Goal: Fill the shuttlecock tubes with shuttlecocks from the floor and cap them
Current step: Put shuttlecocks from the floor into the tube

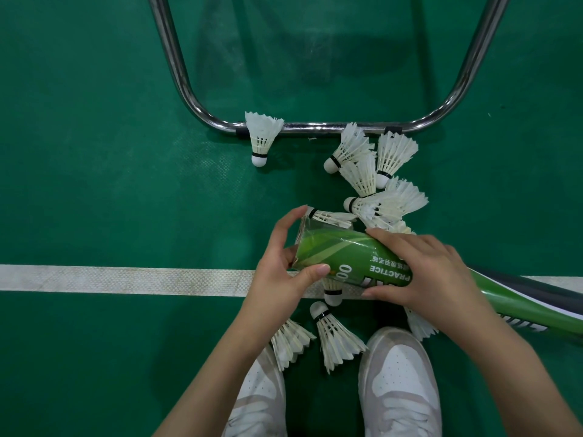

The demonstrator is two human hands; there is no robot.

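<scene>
I see green court floor (94, 184), white line (126, 280); left hand (284, 272) grips tube (347, 257) end, right hand (419, 272) clasps middle; cap unclear.

Your left hand (284, 272) and right hand (422, 272) hold the tube (347, 257) between them. Beyond your right hand lies a cluster of shuttlecocks (375, 181); one shuttlecock (262, 137) sits beyond your left. Below the hands, more shuttlecocks (334, 339) lie between your shoes (400, 380).

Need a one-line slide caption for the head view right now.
Both hands, left hand and right hand, grip a green shuttlecock tube above scattered shuttlecocks.
</scene>
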